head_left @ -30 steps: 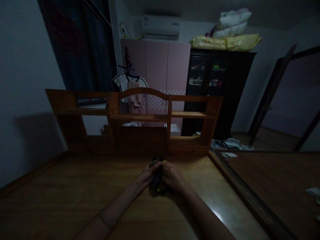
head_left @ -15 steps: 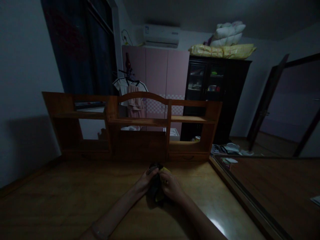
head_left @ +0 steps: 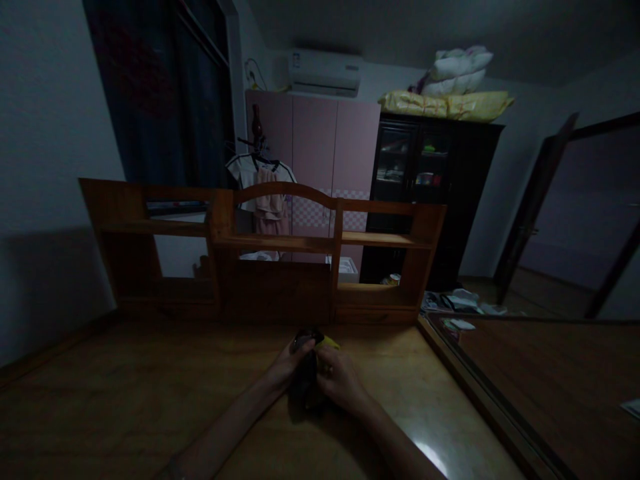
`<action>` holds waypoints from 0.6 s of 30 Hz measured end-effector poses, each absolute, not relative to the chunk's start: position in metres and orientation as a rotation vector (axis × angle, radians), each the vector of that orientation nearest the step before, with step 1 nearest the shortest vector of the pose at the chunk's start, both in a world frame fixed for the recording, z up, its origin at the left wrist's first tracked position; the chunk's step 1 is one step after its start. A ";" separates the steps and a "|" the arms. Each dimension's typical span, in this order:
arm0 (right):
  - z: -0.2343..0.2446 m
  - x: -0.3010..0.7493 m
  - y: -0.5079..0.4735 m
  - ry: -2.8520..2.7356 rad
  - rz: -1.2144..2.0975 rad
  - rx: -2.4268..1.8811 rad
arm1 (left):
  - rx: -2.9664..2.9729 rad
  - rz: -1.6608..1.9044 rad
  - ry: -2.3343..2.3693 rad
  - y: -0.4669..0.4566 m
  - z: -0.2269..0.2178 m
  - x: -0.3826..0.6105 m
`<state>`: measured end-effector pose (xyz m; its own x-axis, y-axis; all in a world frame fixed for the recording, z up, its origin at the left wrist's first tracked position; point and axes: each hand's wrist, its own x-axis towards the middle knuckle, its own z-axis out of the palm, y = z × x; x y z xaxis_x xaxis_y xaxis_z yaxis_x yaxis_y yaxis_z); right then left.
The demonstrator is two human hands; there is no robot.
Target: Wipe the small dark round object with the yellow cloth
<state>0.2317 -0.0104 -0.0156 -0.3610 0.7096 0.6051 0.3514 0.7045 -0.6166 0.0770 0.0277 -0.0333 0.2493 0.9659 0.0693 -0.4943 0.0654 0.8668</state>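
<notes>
My left hand (head_left: 289, 363) is closed, its thumb on top of a dark item with a shiny rounded part (head_left: 303, 340), perhaps glasses; dim light hides its exact kind. A dark cloth with a yellow side (head_left: 327, 343) hangs against it. Bent fingers of my right hand (head_left: 343, 379) pinch this cloth right beside the left thumb. The cloth's dark lower folds (head_left: 304, 393) droop between both hands, just above the wooden bed board (head_left: 210, 373). Most fingertips are hidden behind the cloth and the item.
A wooden shelf unit (head_left: 280, 243) stands across the far edge of the board. A raised wooden rail (head_left: 465, 380) runs along the right side. Beyond are a pink wardrobe (head_left: 313, 140), a black cabinet (head_left: 470, 180) and an open door (head_left: 535, 213). A wall (head_left: 45, 267) bounds the left.
Both hands stay together on the item and cloth. The right fingers have shifted slightly, and less yellow shows at the cloth's lower end. The view has tilted slightly.
</notes>
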 end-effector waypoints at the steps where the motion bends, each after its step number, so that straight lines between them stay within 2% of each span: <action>1: -0.016 0.232 -0.010 -1.953 0.544 -0.810 | 0.947 1.233 0.656 0.028 -0.034 0.078; 6: -0.022 0.230 -0.006 -1.731 0.878 -0.816 | 0.996 1.268 0.773 0.021 -0.030 0.080; 15: -0.016 0.221 -0.013 -1.568 1.066 -0.821 | 1.101 1.355 0.838 0.015 -0.027 0.079; 18: -0.015 0.220 -0.013 -1.509 1.193 -0.768 | 1.101 1.368 0.987 0.010 -0.022 0.077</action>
<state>0.2203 -0.0132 -0.0154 -0.2763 0.9050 0.3235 -0.1055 0.3060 -0.9462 0.0774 0.0101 -0.0223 -0.0025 0.9961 0.0883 -0.2307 -0.0865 0.9692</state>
